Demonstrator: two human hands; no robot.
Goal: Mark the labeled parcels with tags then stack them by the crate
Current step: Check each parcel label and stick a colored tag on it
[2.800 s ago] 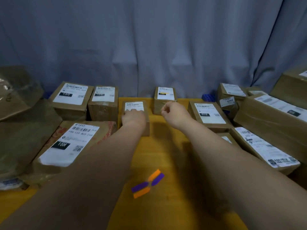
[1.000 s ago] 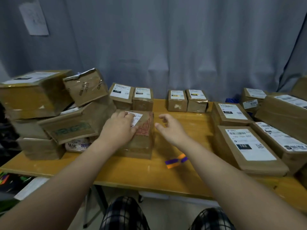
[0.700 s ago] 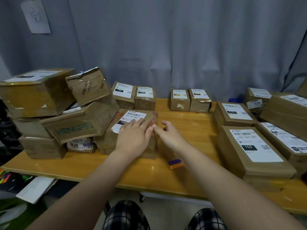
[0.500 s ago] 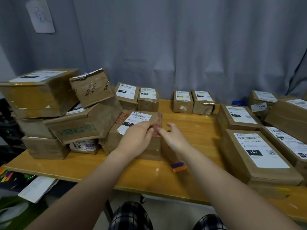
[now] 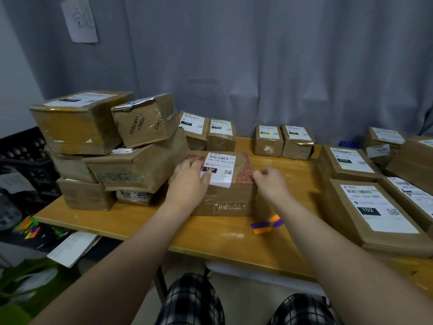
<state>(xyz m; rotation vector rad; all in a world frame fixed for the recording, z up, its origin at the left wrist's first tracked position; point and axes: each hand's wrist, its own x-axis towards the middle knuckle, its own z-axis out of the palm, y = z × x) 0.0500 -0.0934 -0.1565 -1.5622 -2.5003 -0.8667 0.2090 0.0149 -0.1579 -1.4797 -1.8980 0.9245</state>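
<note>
Hands apart: my left hand (image 5: 187,181) lay flat on the parcel (image 5: 230,201), my right hand (image 5: 271,182) gripped its side, probably to slide it.

Grey curtain (image 5: 257,66) behind wooden table (image 5: 210,240). White sheet (image 5: 79,19) hung high at left. Loose white papers (image 5: 72,248) on floor below table's left end.

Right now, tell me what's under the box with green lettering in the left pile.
A small parcel labelled 3016 lies under the green-lettered box, with a plain brown box at its left. Anything further back beneath is hidden.
</note>
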